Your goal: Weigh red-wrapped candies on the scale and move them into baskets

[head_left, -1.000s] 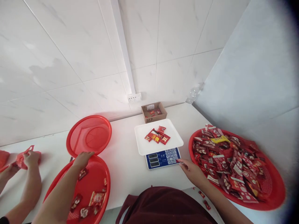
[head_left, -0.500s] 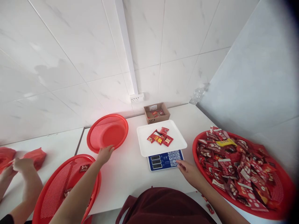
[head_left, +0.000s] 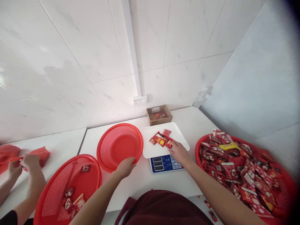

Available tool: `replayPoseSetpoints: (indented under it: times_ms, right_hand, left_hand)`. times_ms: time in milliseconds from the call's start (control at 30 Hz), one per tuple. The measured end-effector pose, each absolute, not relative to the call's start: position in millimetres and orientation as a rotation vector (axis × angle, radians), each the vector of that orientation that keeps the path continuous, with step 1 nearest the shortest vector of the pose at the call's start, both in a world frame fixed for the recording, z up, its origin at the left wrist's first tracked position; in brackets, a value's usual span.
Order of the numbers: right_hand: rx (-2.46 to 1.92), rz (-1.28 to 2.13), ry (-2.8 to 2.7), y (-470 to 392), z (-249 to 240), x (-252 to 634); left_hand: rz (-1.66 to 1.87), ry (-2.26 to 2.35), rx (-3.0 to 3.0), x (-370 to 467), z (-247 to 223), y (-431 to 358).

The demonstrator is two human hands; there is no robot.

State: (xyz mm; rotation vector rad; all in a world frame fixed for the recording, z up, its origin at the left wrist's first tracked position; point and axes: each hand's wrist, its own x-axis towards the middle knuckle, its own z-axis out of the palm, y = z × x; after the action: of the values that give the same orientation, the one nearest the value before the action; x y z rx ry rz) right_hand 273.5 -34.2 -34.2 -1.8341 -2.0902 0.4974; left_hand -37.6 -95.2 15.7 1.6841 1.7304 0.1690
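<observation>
My left hand [head_left: 126, 167] is closed on the near right rim of a round red plastic basket [head_left: 122, 144], which holds nothing. That basket is tilted slightly and its right edge comes up against the white tray [head_left: 146, 151] of a digital scale [head_left: 160, 164]. On the tray lie several small red snack packets [head_left: 161, 139] in a loose cluster. My right hand [head_left: 179, 151] reaches over the tray's near right part, fingers stretched out and touching the nearest packet at the cluster's right side. The fingertips are partly hard to make out.
A large red basket [head_left: 198, 150] heaped with red packets stands at the right. Another red basket [head_left: 44, 193] with a few packets is at the lower left. Behind the scale sits a small cardboard box [head_left: 160, 120]. At far left, another person's hands [head_left: 30, 162] handle red bags [head_left: 42, 154].
My left hand has pulled the basket rightward and nearer, up to the tray. My right hand has moved from the scale's keypad up to the packets on the tray.
</observation>
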Motion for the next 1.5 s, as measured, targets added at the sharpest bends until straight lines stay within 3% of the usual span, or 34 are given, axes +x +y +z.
replayPoseSetpoints:
  times_ms: [167, 367, 533, 633, 700, 900, 1067, 1167, 1267, 1500]
  right_hand:
    - [-1.856, 0.545, -2.095, -22.4, -31.3, 262.7]
    - [-1.926, 0.68, -1.937, -26.2, -14.5, 253.9]
    - [-1.364, 1.526, -1.713, -52.5, 12.9, 218.3]
    - [-1.19, 1.69, -1.682, -60.7, 18.8, 204.3]
    - [-1.292, 1.596, -1.766, -56.3, 14.6, 202.3]
    - [-1.645, 0.837, -2.095, -19.1, -11.7, 202.0]
    - [-1.629, 0.523, -2.471, -6.1, -24.6, 194.1]
    - [-1.665, 0.526, -2.433, -6.3, -29.1, 192.9]
    - [-1.725, 0.576, -2.319, -5.3, -29.8, 186.9]
    - [-1.571, 0.71, -2.187, 6.5, -11.4, 140.9]
  left_hand:
    - [0.174, 1.748, 1.664, -44.0, 22.7, -103.5]
    - [0.64, 1.601, 1.509, -4.9, 25.4, -107.4]
    - [0.785, 1.265, 0.959, 42.2, 26.6, -102.0]
    - [0.883, 1.132, 0.698, 46.8, 21.9, -99.2]
    - [1.0, 1.148, 0.525, 37.3, 18.9, -96.8]
    - [1.149, 1.282, 0.154, -2.3, 17.7, -95.6]
    - [0.79, 1.658, 0.956, -7.1, 6.9, -112.9]
    - [0.416, 1.894, 1.567, -8.8, -1.9, -121.3]
    - [0.175, 1.898, 1.701, -14.2, -8.5, -123.5]
    - [0.176, 1.814, 1.724, -23.3, -18.1, -118.7]
